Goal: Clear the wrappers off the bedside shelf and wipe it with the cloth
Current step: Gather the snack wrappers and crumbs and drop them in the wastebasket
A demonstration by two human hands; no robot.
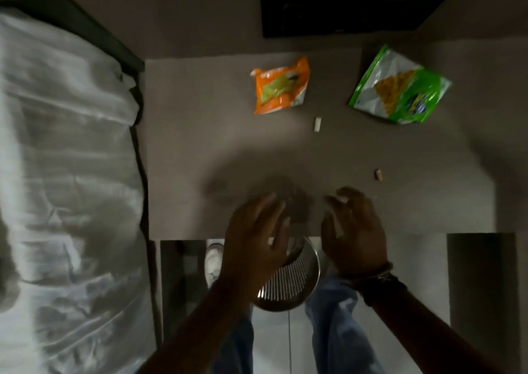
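Both hands hang over the near edge of the bedside shelf (200, 133), above a perforated metal waste bin (291, 285) that stands on the floor between the person's legs. The left hand (254, 236) is spread wide and holds nothing. The right hand (354, 230) has its fingers loosely curled, and through the blur I cannot tell whether a small scrap sits under them.

The step in hand looks like wrapper clearing, with none of the packets yet taken. Best reach to the far half of the shelf, pinch each packet by a corner with its open end up so crumbs stay inside, and carry it straight over the bin.

Count: two snack packets, an orange wrapper (281, 86) and a green wrapper (400, 86), well apart; two small bits, a white scrap (317, 122) and a tan scrap (378, 173); one bin; no cloth in view
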